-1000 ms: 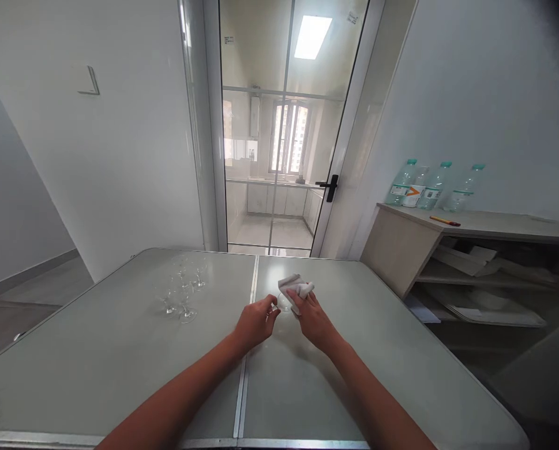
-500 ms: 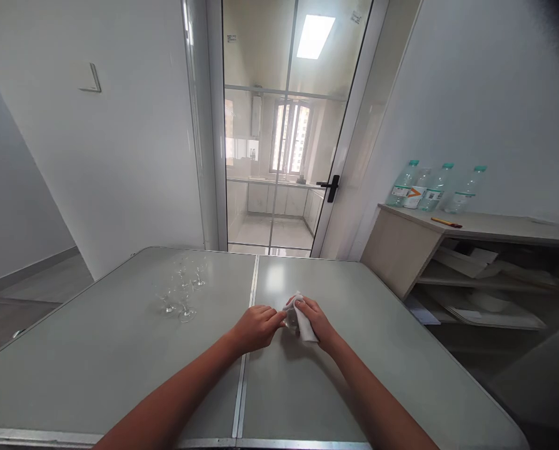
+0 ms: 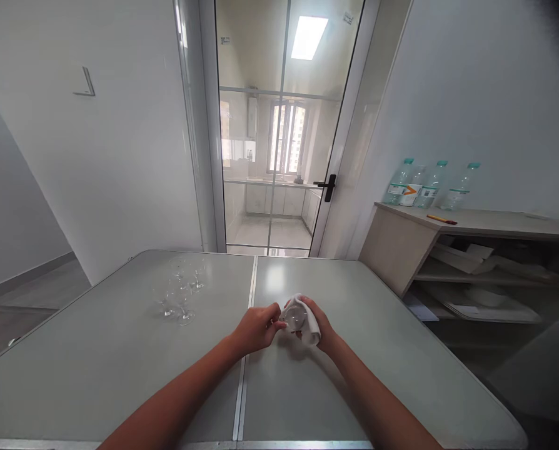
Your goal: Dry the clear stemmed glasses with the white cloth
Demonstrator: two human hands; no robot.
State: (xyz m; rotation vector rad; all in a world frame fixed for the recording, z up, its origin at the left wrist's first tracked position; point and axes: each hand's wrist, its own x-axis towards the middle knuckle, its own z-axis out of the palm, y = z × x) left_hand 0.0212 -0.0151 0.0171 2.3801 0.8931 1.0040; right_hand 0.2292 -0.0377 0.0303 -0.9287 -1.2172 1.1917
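A small clear stemmed glass (image 3: 294,317) is held just above the grey folding table (image 3: 120,375), near its middle seam. My left hand (image 3: 256,328) is closed, its fingertips pinching the glass at its left side. My right hand (image 3: 317,325) is closed round a white cloth (image 3: 310,325) that wraps the bowl of the glass from the right. Both forearms reach in from the lower edge of the view.
Several more clear stemmed glasses (image 3: 180,292) stand in a cluster on the table's far left half. Behind the table is a glass door (image 3: 279,137) with a black handle. A wooden shelf (image 3: 476,220) at the right carries three water bottles (image 3: 429,185) and a pencil.
A second ago the right hand held the cloth up above the glass. It has since come down and wrapped the cloth round the bowl, while the left hand kept its pinch.
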